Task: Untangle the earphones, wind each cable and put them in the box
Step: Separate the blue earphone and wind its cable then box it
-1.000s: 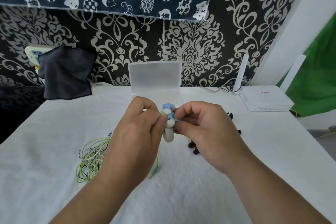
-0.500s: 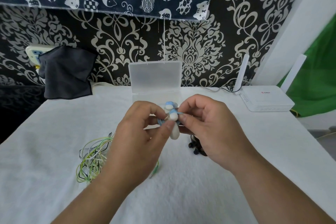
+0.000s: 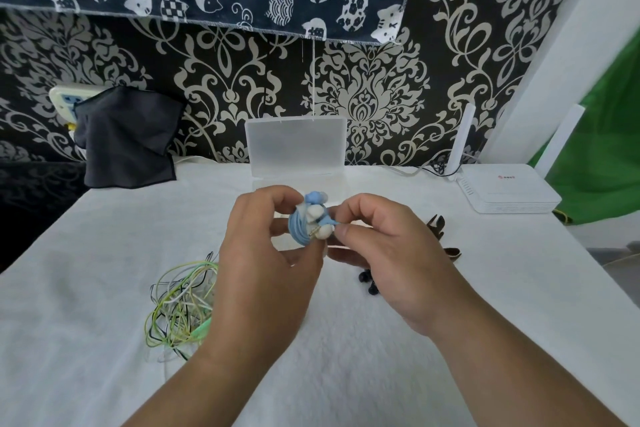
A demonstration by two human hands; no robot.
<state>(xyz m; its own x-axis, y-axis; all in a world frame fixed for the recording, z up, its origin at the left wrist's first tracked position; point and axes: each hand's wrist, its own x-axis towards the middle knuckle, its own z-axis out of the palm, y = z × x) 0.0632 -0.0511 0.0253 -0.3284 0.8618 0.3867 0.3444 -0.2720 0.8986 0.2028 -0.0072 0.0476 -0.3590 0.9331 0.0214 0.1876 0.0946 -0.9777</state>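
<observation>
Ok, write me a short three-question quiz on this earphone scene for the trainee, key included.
1. True or false: the blue wound earphone bundle lies inside the clear plastic box.
2. What holds that bundle? A) the left hand alone B) the right hand alone C) both hands.
3. Fill in: on the white cloth-covered table, the loose tangle of green, white and black cables lies to the ____ of the left hand.
Key: 1 false; 2 C; 3 left.
</observation>
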